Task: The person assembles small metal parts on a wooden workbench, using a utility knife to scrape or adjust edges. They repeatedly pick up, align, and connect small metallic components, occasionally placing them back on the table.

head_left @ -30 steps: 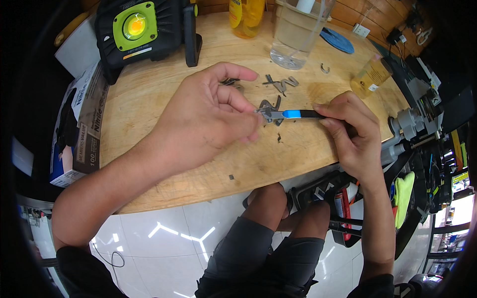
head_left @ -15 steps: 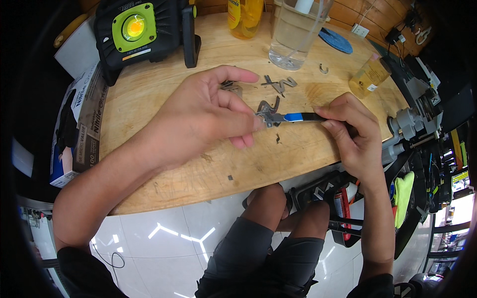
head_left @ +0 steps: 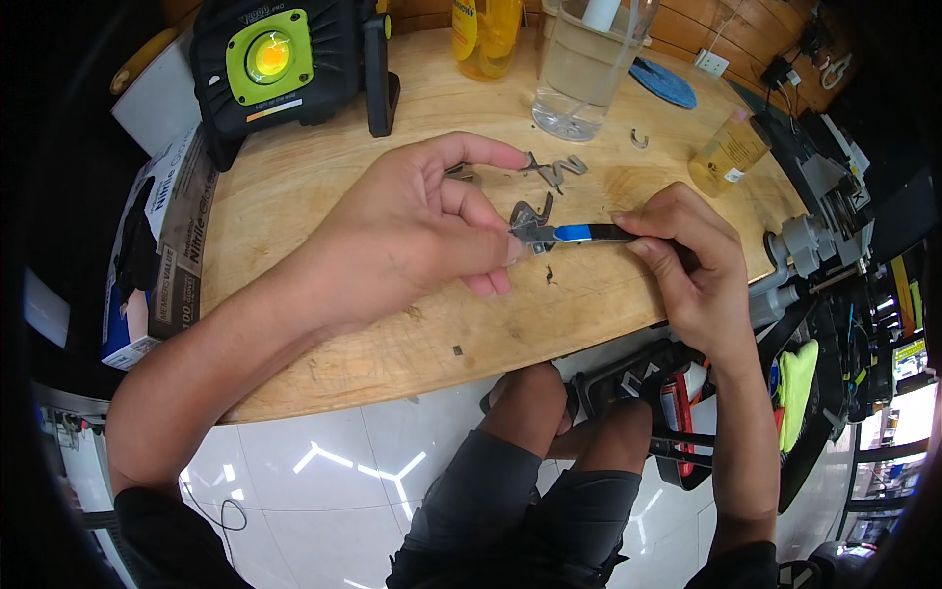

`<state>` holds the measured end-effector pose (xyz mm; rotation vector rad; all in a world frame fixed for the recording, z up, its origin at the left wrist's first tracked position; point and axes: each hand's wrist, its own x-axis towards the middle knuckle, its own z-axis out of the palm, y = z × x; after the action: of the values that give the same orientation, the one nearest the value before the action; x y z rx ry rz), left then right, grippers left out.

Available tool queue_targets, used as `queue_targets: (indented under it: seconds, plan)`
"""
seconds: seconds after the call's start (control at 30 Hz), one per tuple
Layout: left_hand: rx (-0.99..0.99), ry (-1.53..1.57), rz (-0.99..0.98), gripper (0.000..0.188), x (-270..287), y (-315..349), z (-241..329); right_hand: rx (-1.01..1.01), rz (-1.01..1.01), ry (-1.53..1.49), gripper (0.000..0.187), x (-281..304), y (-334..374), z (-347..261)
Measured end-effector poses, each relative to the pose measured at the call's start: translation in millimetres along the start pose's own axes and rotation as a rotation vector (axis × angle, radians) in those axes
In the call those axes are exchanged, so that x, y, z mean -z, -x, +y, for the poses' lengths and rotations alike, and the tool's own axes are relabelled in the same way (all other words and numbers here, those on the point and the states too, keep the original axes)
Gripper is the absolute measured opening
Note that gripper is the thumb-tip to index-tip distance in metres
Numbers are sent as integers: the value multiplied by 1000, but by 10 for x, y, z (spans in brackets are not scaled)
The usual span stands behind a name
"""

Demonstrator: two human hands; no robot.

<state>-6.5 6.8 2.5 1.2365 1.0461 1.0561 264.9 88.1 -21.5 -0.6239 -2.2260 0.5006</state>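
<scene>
My left hand [head_left: 417, 231] pinches a small grey metal piece, like an emblem letter [head_left: 539, 247], between thumb and a finger above the table; its index finger stretches out. In my right hand [head_left: 695, 265], thumb and fingers close round the black end of a slim flat blade tool [head_left: 577, 233] with a blue band. The blade's grey tip meets the small piece at my left thumb, and fingers partly hide the piece. Just beyond it lies a dark, curled strip [head_left: 540, 208]. More metal letter-shaped pieces [head_left: 567, 173] rest behind, some partly hidden by my left hand.
On the wooden table [head_left: 392, 368] stand a work light [head_left: 343, 49], a clear container of liquid [head_left: 567, 108] and an amber bottle [head_left: 728, 152]. A glove box [head_left: 162, 255] is at the left. Dark scraps [head_left: 550, 277] and a curved piece [head_left: 640, 139] lie about.
The tool and my right hand have shifted slightly left, the blade further over the small piece. My left index finger has extended a little to the right.
</scene>
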Motion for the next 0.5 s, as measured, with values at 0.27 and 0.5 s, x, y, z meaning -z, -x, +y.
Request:
queue_targets:
  seconds: [0.27,0.5]
  plan:
    - [-14,-5,-7,68,1,-14,-18,19,13,-3,23,-16,2,13]
    - [-41,-20,34,74,-40,14,-26,32,-4,-6,23,-17,-20,20]
